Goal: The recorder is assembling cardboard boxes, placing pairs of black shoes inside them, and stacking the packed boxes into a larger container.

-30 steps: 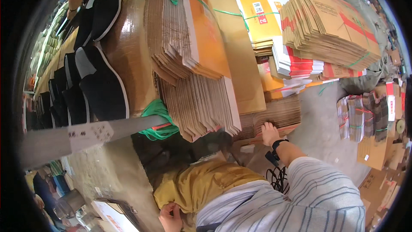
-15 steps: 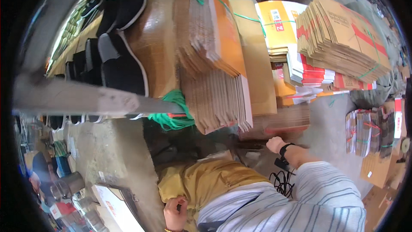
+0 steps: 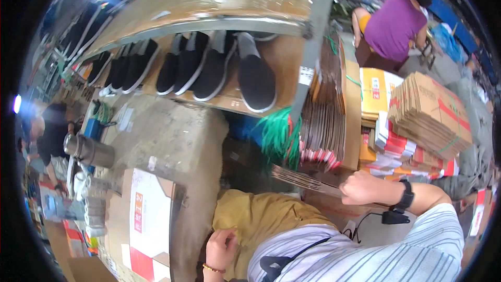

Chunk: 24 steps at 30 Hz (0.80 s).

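My right hand [image 3: 360, 188], with a black band and a small black device at the wrist, is closed at the end of a thin bundle of flattened cardboard boxes [image 3: 302, 180]. The bundle stretches leftward from my fist, just above my lap; its gripped end is hidden by my fingers. My left hand [image 3: 222, 248], wearing a beaded bracelet, rests by my tan-trousered thigh. Its fingers are loosely curled, and nothing shows in them. Beyond the bundle, green strings [image 3: 280, 136] hang from a metal shelf post beside a tied stack of flat brown cartons [image 3: 323, 128].
Black slip-on shoes [image 3: 257, 78] line the shelf ahead. A worn table [image 3: 167, 125] at left bears a steel flask [image 3: 88, 150]; a white-and-brown carton [image 3: 148, 219] is nearby. Bundled cartons [image 3: 430, 112] pile up at right. A person in purple [image 3: 396, 26] sits beyond; another person [image 3: 55, 130] is far left.
The view has swung left and up, showing more shoe shelf and table. My right hand now grips flattened boxes, which it was not visibly holding before. My left hand stays loosely curled.
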Available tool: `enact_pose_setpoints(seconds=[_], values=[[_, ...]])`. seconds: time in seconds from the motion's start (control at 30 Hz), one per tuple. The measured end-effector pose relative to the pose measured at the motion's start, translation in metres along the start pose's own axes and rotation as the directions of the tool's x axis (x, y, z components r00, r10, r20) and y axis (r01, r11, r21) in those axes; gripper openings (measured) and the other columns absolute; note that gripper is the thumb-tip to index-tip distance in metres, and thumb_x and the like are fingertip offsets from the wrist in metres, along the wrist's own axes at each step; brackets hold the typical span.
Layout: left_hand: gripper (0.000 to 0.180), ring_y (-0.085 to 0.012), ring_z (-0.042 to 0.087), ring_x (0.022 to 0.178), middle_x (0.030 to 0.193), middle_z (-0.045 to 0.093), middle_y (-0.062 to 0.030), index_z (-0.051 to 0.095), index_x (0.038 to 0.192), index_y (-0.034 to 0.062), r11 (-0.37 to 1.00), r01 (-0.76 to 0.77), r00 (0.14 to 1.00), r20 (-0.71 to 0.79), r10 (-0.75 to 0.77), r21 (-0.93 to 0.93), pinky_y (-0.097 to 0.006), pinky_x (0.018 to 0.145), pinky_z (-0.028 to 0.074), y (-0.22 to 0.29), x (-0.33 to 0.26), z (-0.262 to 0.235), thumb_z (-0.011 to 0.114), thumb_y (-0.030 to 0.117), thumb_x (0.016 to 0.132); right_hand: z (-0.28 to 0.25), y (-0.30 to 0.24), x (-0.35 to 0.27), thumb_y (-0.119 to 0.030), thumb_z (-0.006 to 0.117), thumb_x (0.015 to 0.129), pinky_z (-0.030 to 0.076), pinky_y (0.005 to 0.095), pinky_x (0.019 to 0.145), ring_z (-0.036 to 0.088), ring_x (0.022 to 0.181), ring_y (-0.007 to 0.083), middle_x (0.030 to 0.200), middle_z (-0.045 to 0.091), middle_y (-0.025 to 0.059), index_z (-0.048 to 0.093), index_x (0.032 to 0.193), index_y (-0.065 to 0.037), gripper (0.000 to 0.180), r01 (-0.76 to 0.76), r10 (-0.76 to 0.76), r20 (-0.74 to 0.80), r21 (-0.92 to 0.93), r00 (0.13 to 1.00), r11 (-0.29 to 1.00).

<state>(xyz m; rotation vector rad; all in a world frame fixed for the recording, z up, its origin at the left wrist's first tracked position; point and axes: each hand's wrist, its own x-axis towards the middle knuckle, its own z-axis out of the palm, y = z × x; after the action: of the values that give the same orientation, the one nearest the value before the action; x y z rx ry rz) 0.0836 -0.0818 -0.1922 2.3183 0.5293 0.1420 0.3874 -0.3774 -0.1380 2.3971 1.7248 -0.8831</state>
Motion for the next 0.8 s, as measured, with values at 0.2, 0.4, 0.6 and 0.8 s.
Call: enact_pose_setpoints(seconds=[0.2, 0.4, 0.6, 0.8], values=[[0.052, -0.0285, 0.061, 0.103, 0.110, 0.063, -0.0157, 0.055, 0.121, 0.0004, 0.933, 0.109, 0.994, 0.028, -0.106, -0.344, -0.037, 0.088, 0.049, -0.009, 0.030, 0.004, 0.075, 0.019, 0.077, -0.183, -0.082, -0.043, -0.026, 0.069, 0.071, 0.046, 0.0332, 0.049, 0.059, 0.051, 0.0243, 0.058, 0.054, 0.0140, 0.061, 0.070, 0.001, 0.027, 0.251, -0.241, -0.568, -0.061, 0.787, 0.966], [0.063, -0.0198, 0.051, 0.117, 0.124, 0.056, -0.0096, 0.044, 0.131, -0.0008, 0.364, -0.334, 0.900, -0.409, -0.150, -0.869, -0.034, 0.097, 0.042, -0.029, 0.069, -0.023, 0.073, 0.025, 0.082, -0.255, -0.133, 0.024, -0.017, 0.067, 0.077, 0.049, 0.0260, 0.061, 0.062, 0.067, 0.0115, 0.082, 0.068, 0.0078, 0.065, 0.094, 0.004, 0.027, 0.756, -0.163, -0.822, 0.400, 0.546, 0.518], [0.040, -0.0137, 0.058, 0.093, 0.106, 0.063, -0.0050, 0.054, 0.117, -0.0002, 0.538, -0.535, 0.509, -0.757, -0.411, -0.652, -0.029, 0.081, 0.047, -0.011, -0.038, -0.146, 0.071, 0.015, 0.085, -0.266, -0.177, 0.197, -0.023, 0.057, 0.092, 0.049, 0.0288, 0.077, 0.061, 0.090, 0.0131, 0.109, 0.062, 0.0054, 0.051, 0.123, 0.002, 0.040, 0.782, -0.127, -0.812, 0.488, 0.570, 0.387], [0.030, -0.0202, 0.060, 0.075, 0.080, 0.062, -0.0067, 0.061, 0.094, 0.0029, 0.931, 0.297, 0.114, -0.976, 0.186, 0.212, -0.031, 0.068, 0.047, 0.036, -0.140, -0.232, 0.079, 0.007, 0.070, -0.237, -0.245, 0.311, -0.042, 0.049, 0.097, 0.047, 0.0326, 0.089, 0.056, 0.108, 0.0165, 0.120, 0.058, 0.0061, 0.042, 0.136, -0.007, 0.053, 0.407, -0.463, -0.328, 0.910, 0.824, 0.078]])
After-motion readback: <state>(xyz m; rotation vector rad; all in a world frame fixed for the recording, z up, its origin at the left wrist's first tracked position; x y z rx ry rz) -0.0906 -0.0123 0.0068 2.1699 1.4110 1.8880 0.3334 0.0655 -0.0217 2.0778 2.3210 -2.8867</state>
